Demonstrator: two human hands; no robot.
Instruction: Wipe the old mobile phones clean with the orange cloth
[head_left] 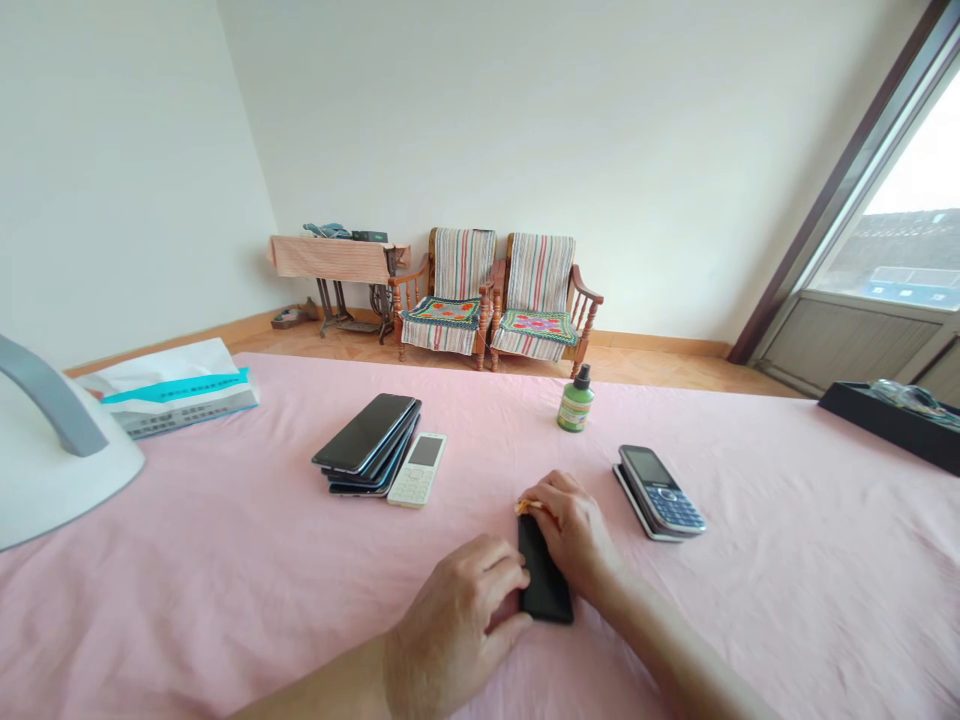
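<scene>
A black phone lies on the pink cloth in front of me. Its left edge is gripped by my left hand, thumb near the bottom and fingers along the side. My right hand is closed on a small orange-and-white wipe at the phone's top end. To the left is a stack of dark phones, with a white keypad phone beside it. Right of my hands, a blue keypad phone rests on other phones. A green spray bottle stands behind them.
A tissue pack and a white object with a grey handle occupy the left side. At the right edge sits a black tray holding cables. Two wooden chairs and a cloth-covered sewing table stand beyond.
</scene>
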